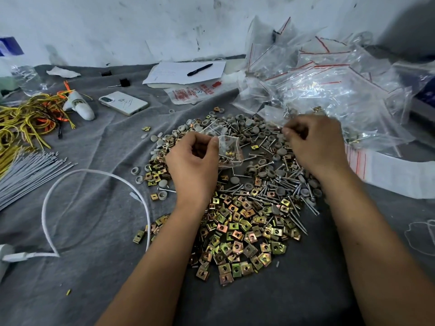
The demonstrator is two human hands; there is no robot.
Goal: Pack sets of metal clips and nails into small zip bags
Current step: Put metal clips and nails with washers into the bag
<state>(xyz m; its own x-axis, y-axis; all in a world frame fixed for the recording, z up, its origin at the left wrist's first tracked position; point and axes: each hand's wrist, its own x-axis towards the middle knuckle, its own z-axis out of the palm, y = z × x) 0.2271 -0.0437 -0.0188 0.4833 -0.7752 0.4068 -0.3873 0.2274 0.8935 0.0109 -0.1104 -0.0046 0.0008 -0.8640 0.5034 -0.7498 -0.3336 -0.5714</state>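
My left hand [193, 158] pinches the edge of a small clear zip bag [227, 149] holding a few nails and clips, over the middle of the pile. My right hand [315, 142] hovers to the right with curled fingers, thumb and forefinger pinched together at its left tip; what they hold is too small to tell. Below both hands lies a heap of brass-coloured square metal clips [244, 234]. Silver nails [282, 184] and grey round caps [249, 128] spread around and beyond the bag.
Filled red-striped zip bags [329, 74] pile at the back right, a flat stack of empty bags [388, 170] beside them. A phone [123, 102], notepad with pen [186, 71], yellow wires [26, 118], grey ties [28, 172] and a white cable [94, 177] lie left on the grey cloth.
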